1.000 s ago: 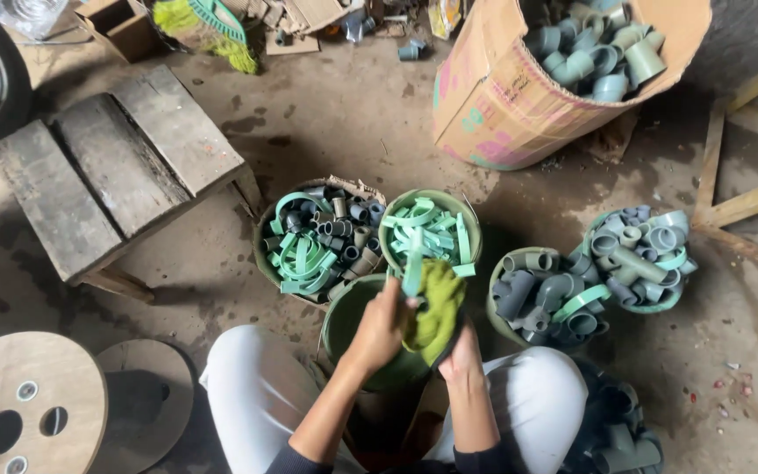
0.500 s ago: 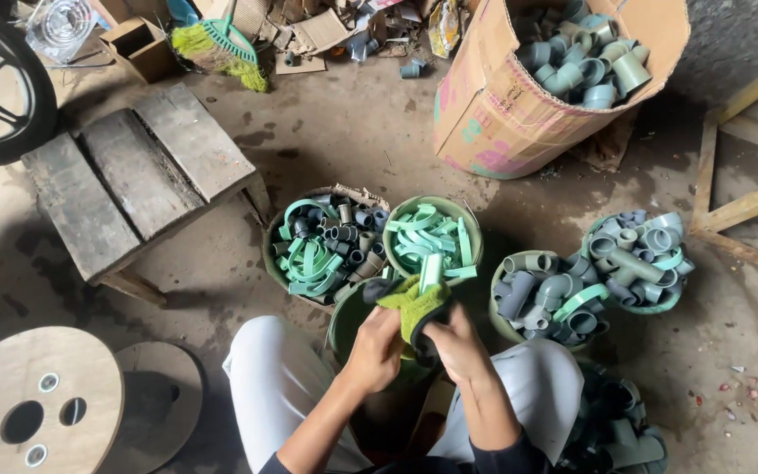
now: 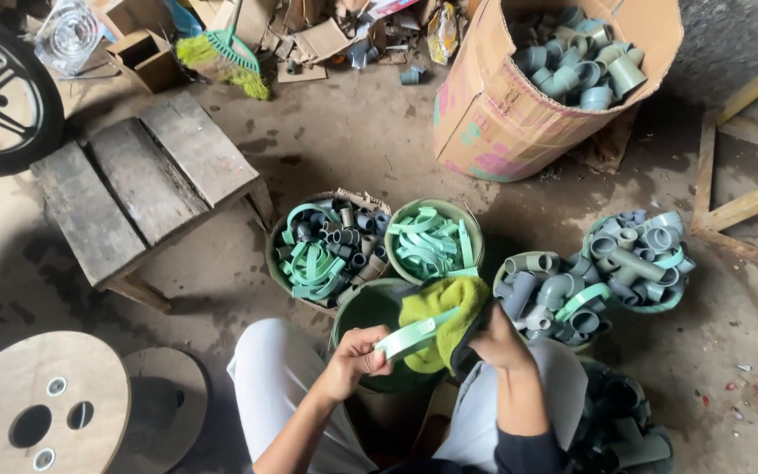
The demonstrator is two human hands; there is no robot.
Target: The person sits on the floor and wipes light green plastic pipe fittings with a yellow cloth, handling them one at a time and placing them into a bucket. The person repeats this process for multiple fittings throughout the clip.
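My left hand (image 3: 354,358) pinches one end of pale green ring strip (image 3: 414,333), fingers closed on it. My right hand (image 3: 495,338) grips yellow-green cloth (image 3: 440,312), wrapped over strip's other end. Both held above my knees, over dark green bucket (image 3: 370,312). Just beyond: bucket of pale green rings (image 3: 432,241), basket of mixed rings and pipe fittings (image 3: 326,250), two tubs of grey elbows (image 3: 550,290) (image 3: 638,259). Wooden stool (image 3: 146,180) far left, cardboard box of fittings (image 3: 554,79) top right.
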